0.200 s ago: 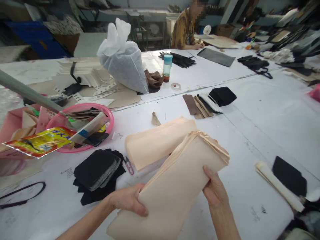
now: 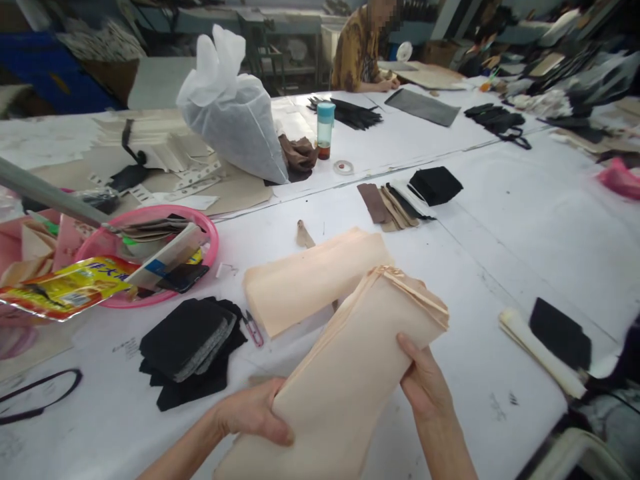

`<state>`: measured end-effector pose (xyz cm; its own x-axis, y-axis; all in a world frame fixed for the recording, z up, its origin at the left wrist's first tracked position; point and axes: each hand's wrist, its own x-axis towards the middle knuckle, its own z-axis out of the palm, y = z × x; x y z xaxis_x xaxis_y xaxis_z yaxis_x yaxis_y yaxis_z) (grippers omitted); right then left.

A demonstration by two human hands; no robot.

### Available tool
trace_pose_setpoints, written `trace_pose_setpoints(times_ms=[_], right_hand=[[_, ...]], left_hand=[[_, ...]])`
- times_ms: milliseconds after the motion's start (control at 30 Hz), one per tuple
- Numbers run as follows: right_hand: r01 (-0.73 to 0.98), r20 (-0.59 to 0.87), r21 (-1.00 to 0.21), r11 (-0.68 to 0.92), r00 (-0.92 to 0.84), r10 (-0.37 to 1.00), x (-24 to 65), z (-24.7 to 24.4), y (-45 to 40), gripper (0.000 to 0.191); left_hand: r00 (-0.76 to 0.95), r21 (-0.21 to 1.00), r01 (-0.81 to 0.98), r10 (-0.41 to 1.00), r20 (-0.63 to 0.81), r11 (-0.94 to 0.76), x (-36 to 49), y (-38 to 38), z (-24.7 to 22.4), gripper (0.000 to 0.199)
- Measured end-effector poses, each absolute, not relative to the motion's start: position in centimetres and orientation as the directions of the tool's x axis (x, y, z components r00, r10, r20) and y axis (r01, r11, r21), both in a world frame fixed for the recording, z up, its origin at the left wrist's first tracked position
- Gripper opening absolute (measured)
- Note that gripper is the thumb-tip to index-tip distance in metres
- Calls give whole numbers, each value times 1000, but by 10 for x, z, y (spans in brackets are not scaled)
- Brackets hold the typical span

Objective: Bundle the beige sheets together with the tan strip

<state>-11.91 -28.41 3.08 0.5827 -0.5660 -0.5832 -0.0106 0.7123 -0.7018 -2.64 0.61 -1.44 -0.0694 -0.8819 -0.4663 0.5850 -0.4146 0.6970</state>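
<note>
Between my two hands is a stack of beige fabric pieces (image 2: 345, 367), tilted, its far edges slightly fanned. My left hand (image 2: 260, 410) grips its left edge with the thumb on top. On the right edge, my right hand (image 2: 425, 373) is closed the same way, fingers underneath and out of sight. Just beyond lies a second beige stack (image 2: 310, 277) on the white-covered table (image 2: 500, 267). Left of that are pink-handled thread snips (image 2: 253, 329) and a pile of black fabric pieces (image 2: 187, 340).
A pink basket (image 2: 214, 260) of odds and ends stands at the left, with a yellow packet (image 2: 70, 287) at its edge. Further back are a white sack (image 2: 235, 120), a blue-lidded bottle (image 2: 325, 130) and small fabric piles (image 2: 435, 187). A person (image 2: 355, 53) sits across the table.
The view has shifted slightly, so the table's things appear a little further left. Both hands keep their hold on the beige stack, which looks almost unmoved.
</note>
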Motion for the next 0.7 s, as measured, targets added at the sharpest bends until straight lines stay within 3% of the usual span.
trace_pose_setpoints(times_ms=[467, 700], right_hand=[[-45, -634, -694, 719, 512, -579, -177, 28, -267, 66], [-5, -599, -709, 705, 532, -599, -187, 17, -269, 67]], left_hand=[[-146, 644, 633, -883, -447, -431, -78, 7, -29, 71], [-104, 633, 640, -865, -491, -436, -84, 9, -19, 60]])
